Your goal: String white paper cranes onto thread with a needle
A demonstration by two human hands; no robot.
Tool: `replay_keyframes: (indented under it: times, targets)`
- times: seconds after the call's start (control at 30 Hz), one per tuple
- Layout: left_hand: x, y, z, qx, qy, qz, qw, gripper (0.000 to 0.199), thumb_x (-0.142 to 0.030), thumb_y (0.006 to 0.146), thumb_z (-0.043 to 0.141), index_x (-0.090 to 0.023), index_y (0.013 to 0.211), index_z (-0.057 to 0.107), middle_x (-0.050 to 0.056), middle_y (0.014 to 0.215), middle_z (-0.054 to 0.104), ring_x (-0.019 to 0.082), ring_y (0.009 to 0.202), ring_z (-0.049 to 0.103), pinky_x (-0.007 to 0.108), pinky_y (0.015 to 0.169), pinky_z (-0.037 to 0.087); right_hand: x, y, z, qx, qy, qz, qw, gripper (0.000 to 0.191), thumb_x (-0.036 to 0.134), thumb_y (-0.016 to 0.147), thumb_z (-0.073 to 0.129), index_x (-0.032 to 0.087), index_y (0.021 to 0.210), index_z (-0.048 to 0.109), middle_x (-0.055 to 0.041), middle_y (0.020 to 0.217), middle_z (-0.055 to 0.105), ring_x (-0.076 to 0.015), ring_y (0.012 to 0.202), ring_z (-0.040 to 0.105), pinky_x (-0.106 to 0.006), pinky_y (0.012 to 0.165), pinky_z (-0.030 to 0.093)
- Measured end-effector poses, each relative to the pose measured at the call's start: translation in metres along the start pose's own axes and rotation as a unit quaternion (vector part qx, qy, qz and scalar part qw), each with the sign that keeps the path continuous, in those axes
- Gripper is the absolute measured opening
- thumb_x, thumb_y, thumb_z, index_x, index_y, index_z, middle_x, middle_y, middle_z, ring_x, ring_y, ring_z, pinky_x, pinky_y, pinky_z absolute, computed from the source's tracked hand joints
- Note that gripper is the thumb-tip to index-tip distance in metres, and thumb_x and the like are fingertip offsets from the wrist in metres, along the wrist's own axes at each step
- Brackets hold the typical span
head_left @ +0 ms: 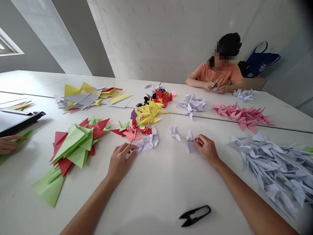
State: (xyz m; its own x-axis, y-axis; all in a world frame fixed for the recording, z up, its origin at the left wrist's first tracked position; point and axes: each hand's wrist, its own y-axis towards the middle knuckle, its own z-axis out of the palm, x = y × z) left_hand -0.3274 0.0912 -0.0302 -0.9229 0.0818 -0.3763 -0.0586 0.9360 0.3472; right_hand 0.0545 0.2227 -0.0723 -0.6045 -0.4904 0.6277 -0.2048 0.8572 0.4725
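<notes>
While a co-worker's hand [7, 144] lay at the far left of the white table [151, 202], a heap of green and red folded paper [73, 147] sat nearer the middle. The person's left hand [120, 160] rested open, its fingers draped lightly over the edge of a cluster of small white origami pieces [148, 143]. Just right of these lay a lone white origami piece [175, 133], then a folded white piece [190, 141], pinched at its side by the right hand [205, 148]. Its long axis stood nearly upright in view, its top point aimed away from the person. Black thread snips [195, 215] lay below, and a large pile of pale lilac paper cranes [269, 166] spread farther right.
</notes>
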Motion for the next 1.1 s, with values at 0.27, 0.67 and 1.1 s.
replay_keyframes:
  times: [0.27,0.67,1.1]
  targets:
    - [0.001,-0.002,0.001,-0.028,0.005,-0.001,1.000,0.022,-0.033,0.100,0.048,-0.025,0.100,0.069,0.002,0.093,0.073,0.018,0.083,0.065,0.033,0.088,0.047,0.005,-0.004,0.000,0.065,-0.008,-0.044,0.997,0.016,0.035,0.093,0.057,0.023,0.085,0.065,0.0011,0.066,0.049,-0.0151,0.058,0.044,-0.028,0.060,0.041]
    - [-0.018,-0.005,0.002,-0.037,0.039,0.096,0.994,0.033,-0.027,0.098,0.051,-0.023,0.128,0.064,0.004,0.092,0.075,0.021,0.085,0.069,0.038,0.091,0.046,0.012,-0.007,-0.001,0.135,-0.012,-0.082,0.987,0.024,0.039,0.096,0.056,0.024,0.078,0.060,-0.0020,0.076,0.063,-0.0154,0.060,0.050,-0.030,0.061,0.041]
    - [-0.016,-0.004,-0.001,-0.021,0.007,0.078,0.997,0.021,-0.026,0.100,0.047,-0.024,0.102,0.068,-0.001,0.085,0.075,0.015,0.076,0.066,0.034,0.091,0.046,0.014,-0.007,-0.002,0.146,-0.021,-0.088,0.985,0.022,0.036,0.098,0.053,0.024,0.082,0.061,-0.0025,0.080,0.065,-0.0155,0.062,0.052,-0.030,0.064,0.040]
